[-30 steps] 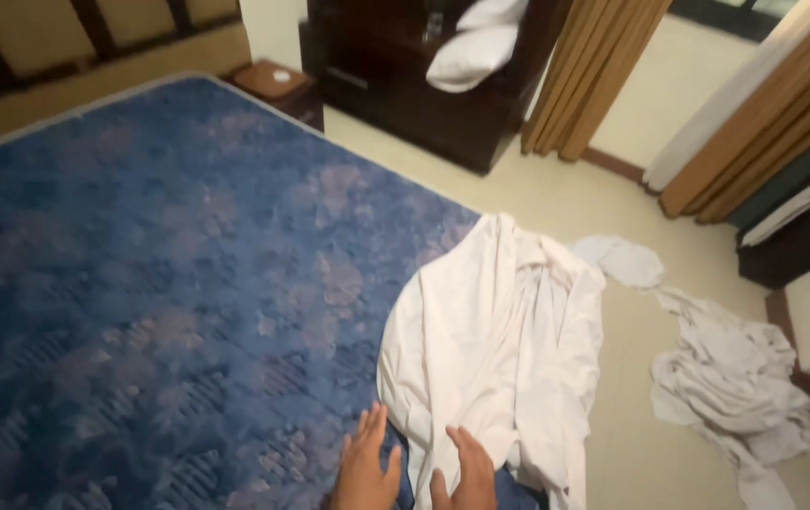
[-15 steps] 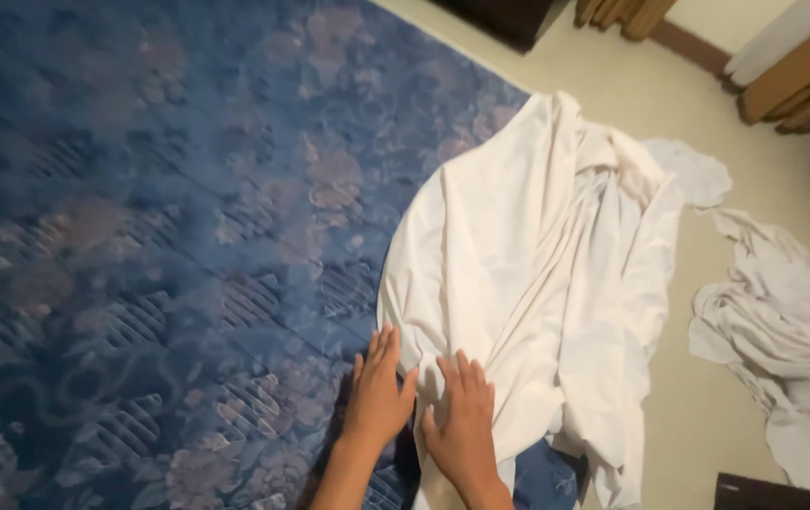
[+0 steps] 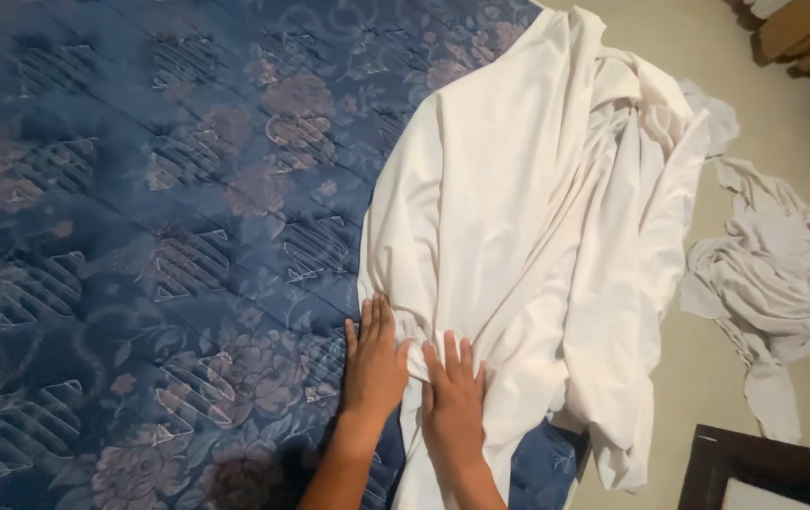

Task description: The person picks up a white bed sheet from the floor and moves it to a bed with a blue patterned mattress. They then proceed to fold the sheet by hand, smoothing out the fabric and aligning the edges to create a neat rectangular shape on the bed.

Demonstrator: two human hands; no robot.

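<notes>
A white bedsheet [image 3: 518, 198] lies bunched over the right corner of a blue flowered mattress [image 3: 159, 217], part of it hanging off the edge. My left hand [image 3: 374, 359] lies flat with fingers together on the sheet's left edge where it meets the mattress. Beside it, my right hand [image 3: 452, 397] presses palm down on the sheet, fingers slightly spread. Neither hand grips the cloth.
A second crumpled white cloth [image 3: 778, 274] lies on the beige floor [image 3: 707, 397] to the right. A dark wooden piece of furniture [image 3: 764, 463] fills the bottom right corner. Dark furniture and wood trim [image 3: 801, 28] stand at the top right.
The view has tilted down and moved closer, so the room's far furniture has left the frame. Both hands have slid forward onto the sheet's lower edge.
</notes>
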